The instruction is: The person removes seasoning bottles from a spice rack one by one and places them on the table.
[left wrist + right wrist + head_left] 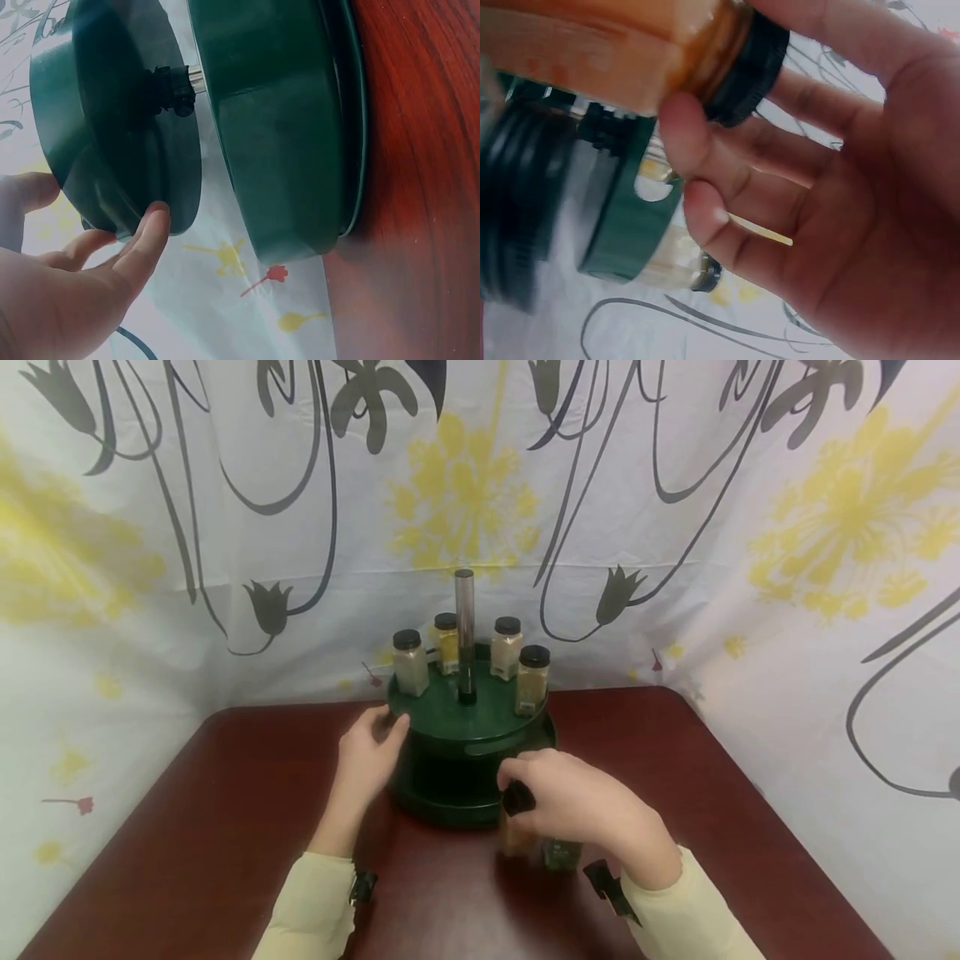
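Bench [187,793]: dark red, wood-grained, glossy.
Two-tier rack [442,743]: smooth, stiff-looking green round trays, silvery post [465,627].
Hands: left [367,752] loosely spread against the upper rim; right [577,797] pinching the orange-filled jar.
Orange-filled jar [592,60]: before the rack's lower tray [442,814]; clear, slick, probably light.
Black cap [754,67]: ridged edge, likely the surest hold.
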{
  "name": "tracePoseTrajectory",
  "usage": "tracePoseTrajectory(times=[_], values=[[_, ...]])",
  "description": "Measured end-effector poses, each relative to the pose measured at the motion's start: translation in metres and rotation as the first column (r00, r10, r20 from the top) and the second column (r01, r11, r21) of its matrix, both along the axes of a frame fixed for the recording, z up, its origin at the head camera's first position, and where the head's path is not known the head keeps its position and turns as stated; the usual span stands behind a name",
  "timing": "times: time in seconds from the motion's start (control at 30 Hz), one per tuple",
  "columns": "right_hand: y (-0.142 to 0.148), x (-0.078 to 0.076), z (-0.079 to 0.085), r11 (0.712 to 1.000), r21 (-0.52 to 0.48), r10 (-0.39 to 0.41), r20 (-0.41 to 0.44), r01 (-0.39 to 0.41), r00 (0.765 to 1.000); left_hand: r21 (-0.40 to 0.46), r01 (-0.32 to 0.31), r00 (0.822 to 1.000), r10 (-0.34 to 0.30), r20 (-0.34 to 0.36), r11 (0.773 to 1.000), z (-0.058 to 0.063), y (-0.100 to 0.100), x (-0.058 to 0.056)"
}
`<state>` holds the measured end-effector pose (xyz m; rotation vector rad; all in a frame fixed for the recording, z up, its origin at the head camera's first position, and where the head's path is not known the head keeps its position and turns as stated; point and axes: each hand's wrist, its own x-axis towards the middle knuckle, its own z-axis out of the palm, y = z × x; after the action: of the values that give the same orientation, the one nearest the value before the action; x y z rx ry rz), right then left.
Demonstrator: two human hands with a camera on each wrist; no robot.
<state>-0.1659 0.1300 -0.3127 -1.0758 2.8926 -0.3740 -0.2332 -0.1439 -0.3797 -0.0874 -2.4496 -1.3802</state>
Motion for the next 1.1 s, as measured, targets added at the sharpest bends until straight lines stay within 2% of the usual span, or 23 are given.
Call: tracePoseTrajectory(times=[0.1, 0.27, 0.47, 0.67, 0.77, 0.93, 1.1], values=[[0.0, -0.003, -0.007, 0.999, 0.044, 0.007, 0.036, -0.008, 0.999, 0.001, 0.008, 1.0, -0.008, 0.012, 1.0, -0.001, -0.001, 0.001], [-0.001, -0.009, -0.015, 0.998, 0.053, 0.018, 0.074, -0.021, 0.997, 0.003, 0.016, 1.0, -0.016, 0.026, 1.0, 0.001, -0.001, 0.001], [-0.007, -0.011, -0.019, 0.996, 0.084, -0.034, 0.183, 0.019, 0.983, -0.002, 0.016, 0.999, -0.016, 0.03, 1.0, 0.004, 0.0, -0.002], [-0.007, -0.013, -0.02, 0.995, 0.094, -0.054, 0.188, 0.037, 0.981, 0.015, 0.025, 0.999, -0.025, 0.038, 1.0, 0.005, 0.001, -0.004], [-0.009, -0.013, -0.02, 0.993, 0.11, -0.065, 0.189, 0.045, 0.98, 0.08, 0.055, 0.996, -0.06, 0.065, 0.995, 0.003, 0.0, -0.004], [-0.01, -0.012, -0.021, 0.99, 0.128, -0.077, 0.186, 0.053, 0.979, 0.188, 0.133, 0.982, -0.155, 0.105, 0.973, 0.0, -0.001, -0.004], [-0.012, -0.012, -0.02, 0.99, 0.128, -0.079, 0.208, 0.053, 0.975, 0.2, 0.164, 0.977, -0.187, 0.103, 0.966, 0.001, -0.003, -0.003]])
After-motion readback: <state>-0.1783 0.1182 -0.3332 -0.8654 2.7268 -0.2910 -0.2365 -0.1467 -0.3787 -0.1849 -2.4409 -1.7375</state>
